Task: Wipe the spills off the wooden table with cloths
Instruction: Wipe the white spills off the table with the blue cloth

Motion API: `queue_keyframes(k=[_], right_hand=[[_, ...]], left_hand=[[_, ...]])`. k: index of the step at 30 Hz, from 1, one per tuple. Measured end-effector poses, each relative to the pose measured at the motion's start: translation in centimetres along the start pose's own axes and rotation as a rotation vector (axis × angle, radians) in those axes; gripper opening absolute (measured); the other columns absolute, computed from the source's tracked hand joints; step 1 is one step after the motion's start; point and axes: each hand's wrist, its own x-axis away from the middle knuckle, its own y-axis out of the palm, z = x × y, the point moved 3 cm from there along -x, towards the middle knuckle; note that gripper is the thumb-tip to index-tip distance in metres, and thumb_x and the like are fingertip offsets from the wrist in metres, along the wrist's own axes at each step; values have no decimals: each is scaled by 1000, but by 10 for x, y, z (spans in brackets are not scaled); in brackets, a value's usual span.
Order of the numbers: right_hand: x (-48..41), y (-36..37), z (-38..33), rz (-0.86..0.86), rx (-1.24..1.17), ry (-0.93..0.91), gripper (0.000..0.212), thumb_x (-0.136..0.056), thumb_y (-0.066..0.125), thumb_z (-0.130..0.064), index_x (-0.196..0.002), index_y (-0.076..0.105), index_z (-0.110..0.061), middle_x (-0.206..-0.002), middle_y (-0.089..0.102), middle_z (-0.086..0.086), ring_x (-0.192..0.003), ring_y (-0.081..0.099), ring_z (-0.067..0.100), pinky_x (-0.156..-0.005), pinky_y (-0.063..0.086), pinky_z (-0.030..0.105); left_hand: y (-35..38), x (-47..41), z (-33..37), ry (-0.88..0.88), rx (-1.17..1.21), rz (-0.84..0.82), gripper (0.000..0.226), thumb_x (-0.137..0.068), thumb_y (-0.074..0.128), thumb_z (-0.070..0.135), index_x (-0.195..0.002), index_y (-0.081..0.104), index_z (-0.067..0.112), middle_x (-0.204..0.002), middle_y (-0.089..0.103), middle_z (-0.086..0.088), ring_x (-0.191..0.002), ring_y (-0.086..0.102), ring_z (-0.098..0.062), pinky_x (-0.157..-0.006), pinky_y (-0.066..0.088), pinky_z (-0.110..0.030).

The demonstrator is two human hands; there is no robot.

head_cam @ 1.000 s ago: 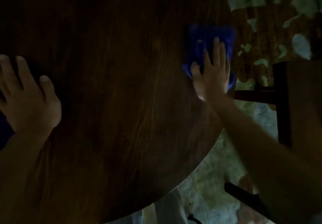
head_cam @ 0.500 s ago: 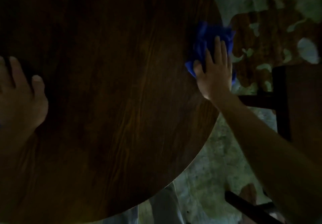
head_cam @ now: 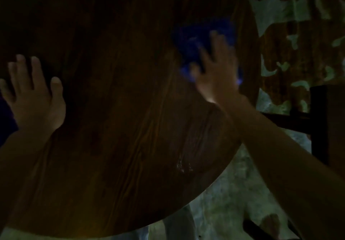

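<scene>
We press our right hand point(head_cam: 218, 71), grip flat and open, onto the blue cloth point(head_cam: 196, 40) to scrub the wooden surface point(head_cam: 130, 127), while our left hand point(head_cam: 35, 98), spread empty, steadies us.

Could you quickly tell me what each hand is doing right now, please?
Left hand: open, fingers spread, flat on the wooden table.
Right hand: open, pressing flat on the blue cloth.
</scene>
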Motion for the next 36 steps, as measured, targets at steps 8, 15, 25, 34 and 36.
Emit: queue_keyframes(k=[8,15,25,34,36], right_hand=[[200,39,-91,-156,-4,-505,84,-90,50,-65,-162,20,-37,-173,-3,9,-159,-3,31,-125,3,58],[-44,-6,-17,29,21,-456,67,-102,21,-63,-160,23,-32,-169,19,18,-156,16,42,-122,13,67],[182,33,-34,-81,-28,7,74,-98,38,-57,-163,14,-32,-172,-1,12,-159,2,32,-125,11,59],[-23,-1,-36,-68,-2,-468,67,-99,37,-57,-161,22,-36,-171,16,11,-157,15,35,-125,14,60],[-117,-23,-21,12,-33,-34,65,-103,26,-59,-162,15,-36,-173,3,10,-159,4,31,-127,7,58]], left_hand=[[-12,2,9,-104,62,-72,80,-114,15,64,-181,2,24,-194,-3,2,-178,-3,-33,-142,12,-75],[-8,0,9,-80,-1,-65,58,-104,-3,84,-159,-19,75,-162,-42,46,-152,-39,14,-144,12,-72],[-17,5,17,-119,50,-130,79,-115,15,66,-181,0,26,-193,-6,-1,-178,-3,-37,-141,14,-78],[-34,6,33,-156,6,-181,83,-112,12,60,-182,10,16,-193,1,-12,-178,-2,-34,-144,0,-68],[-44,5,35,-152,32,-211,83,-112,16,58,-182,14,14,-193,3,-14,-178,0,-34,-143,0,-65]])
